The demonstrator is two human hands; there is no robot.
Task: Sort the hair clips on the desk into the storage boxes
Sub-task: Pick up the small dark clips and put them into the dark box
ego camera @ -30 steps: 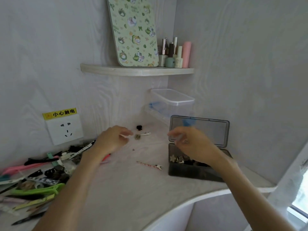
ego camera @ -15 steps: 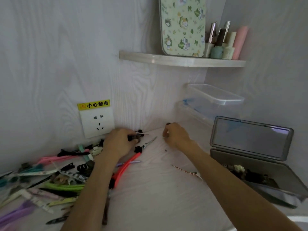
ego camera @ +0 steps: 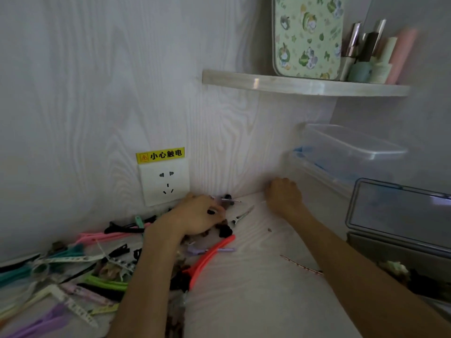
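Two hands were seen over the desk [ego camera: 256,301] near the back wall. The left hand [ego camera: 195,219] was curled over small clips [ego camera: 225,202] held at its fingertips, just beside the socket [ego camera: 164,184]; what exactly was pinched could not be made out. The right hand [ego camera: 284,197] was set knuckles-up on the desk where it meets the wall, fingers curled under; whether anything was held in it could not be told. A loose pile of hair clips [ego camera: 73,272] was spread along the left side of the desk, with an orange clip [ego camera: 210,256] lying slantwise at its edge and a silver clip [ego camera: 242,214] between the two hands. A thin striped pin [ego camera: 301,264] lay by the right forearm. At the right, a grey box [ego camera: 400,252] stood with its lid raised and dark clips inside, and a clear box [ego camera: 346,154] was placed behind it, closed. A shelf [ego camera: 305,85] above carried a patterned case [ego camera: 308,37] and bottles [ego camera: 373,57].
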